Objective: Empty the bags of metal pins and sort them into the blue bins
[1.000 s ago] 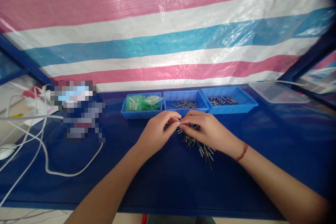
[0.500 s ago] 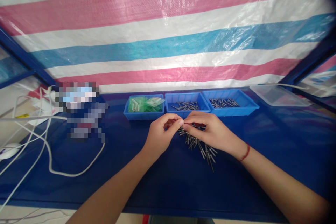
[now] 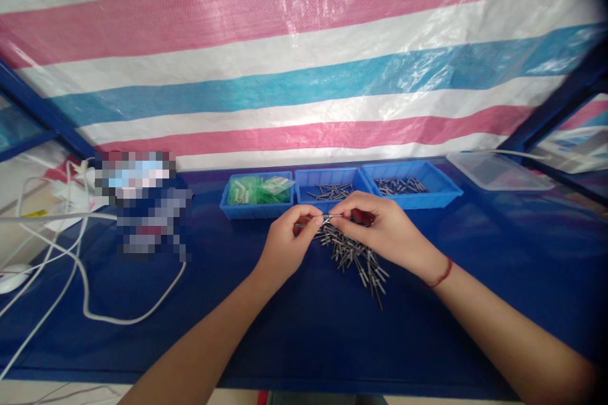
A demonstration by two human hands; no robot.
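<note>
My left hand (image 3: 291, 235) and my right hand (image 3: 380, 223) meet fingertip to fingertip, both closed in a pinch. Between them shows a bit of shiny metal, a blind rivet (image 3: 327, 219) or a few; how many is too small to tell. Right below the fingers, a loose pile of blind rivets (image 3: 351, 253) with long thin pins lies on the blue table, fanning toward me. The right hand hides part of this pile. Just behind the hands stands the middle blue bin (image 3: 308, 177), holding several more rivets.
A left blue bin (image 3: 256, 210) holds green packets (image 3: 251, 190); a right blue bin (image 3: 441, 186) holds more rivets. A clear plastic lid (image 3: 498, 172) lies at the back right. White cables (image 3: 109, 319) and a blurred-out item (image 3: 142, 202) occupy the left. A striped sheet (image 3: 304, 69) hangs behind.
The fingertips of my two hands have drawn slightly apart, so metal now shows between them. My left hand has shifted a little left. The pile looks the same.
</note>
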